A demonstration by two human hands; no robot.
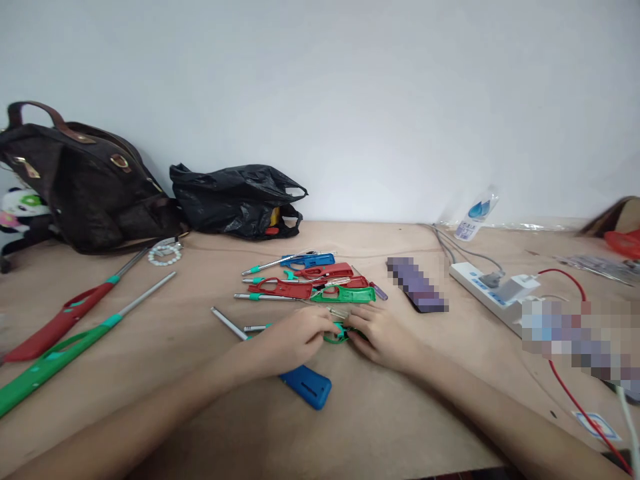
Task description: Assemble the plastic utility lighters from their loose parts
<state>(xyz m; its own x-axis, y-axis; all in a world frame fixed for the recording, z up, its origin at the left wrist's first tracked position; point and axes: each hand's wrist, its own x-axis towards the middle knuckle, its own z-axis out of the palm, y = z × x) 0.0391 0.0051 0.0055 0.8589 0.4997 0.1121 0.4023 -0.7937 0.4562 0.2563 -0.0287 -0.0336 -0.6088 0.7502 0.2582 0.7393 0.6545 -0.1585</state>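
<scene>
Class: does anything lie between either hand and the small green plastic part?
Nothing visible: the left hand and right hand hold the small green plastic part between their fingertips. The blue plastic lighter lies under the left wrist.

two hands, left hand [293,340] and right hand [383,337], pinch a small green piece [337,335] on the table [200,413], near a blue lighter [307,385].

On the surface [350,427], the left hand [293,340] and right hand [383,337] met on a small lighter part [339,335]. From there, a pile of lighter parts [315,280] lay at twelve o'clock, a plastic bag [235,200] at eleven, a handbag [85,180] at ten, two long lighters [30,380] at nine, and a power strip [480,283] at two.
</scene>
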